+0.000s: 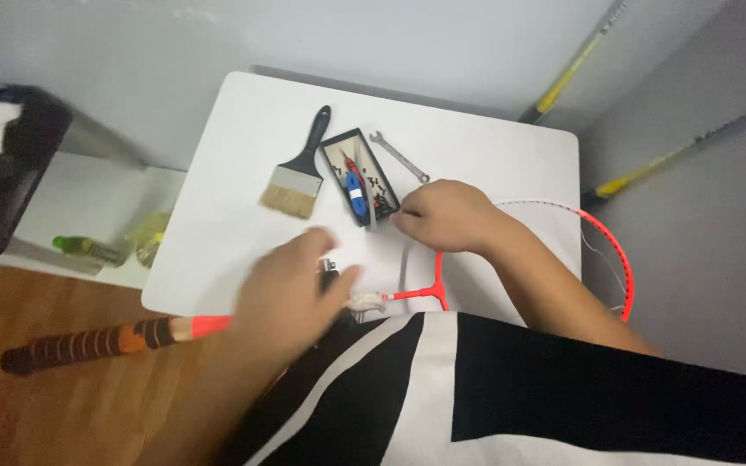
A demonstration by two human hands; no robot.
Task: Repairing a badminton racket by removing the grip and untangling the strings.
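Our left hand (291, 289) is motion-blurred over the red racket (416, 295) shaft; we cannot tell whether its fingers close on anything, and a small dark item beneath the fingertips is unreadable. The racket's wrapped handle juts leftward past the table edge; its head extends right, cut off by our forearm. Our right hand (446, 216), fingers curled together, pinches something small we cannot identify. The white table (235, 155) sits in a grey-walled corner over wood flooring. Just beyond the right hand, a black tray (338, 148) holds small red and blue items; a paintbrush (297, 177) lies left of it and a wrench (399, 156) lies right of it.
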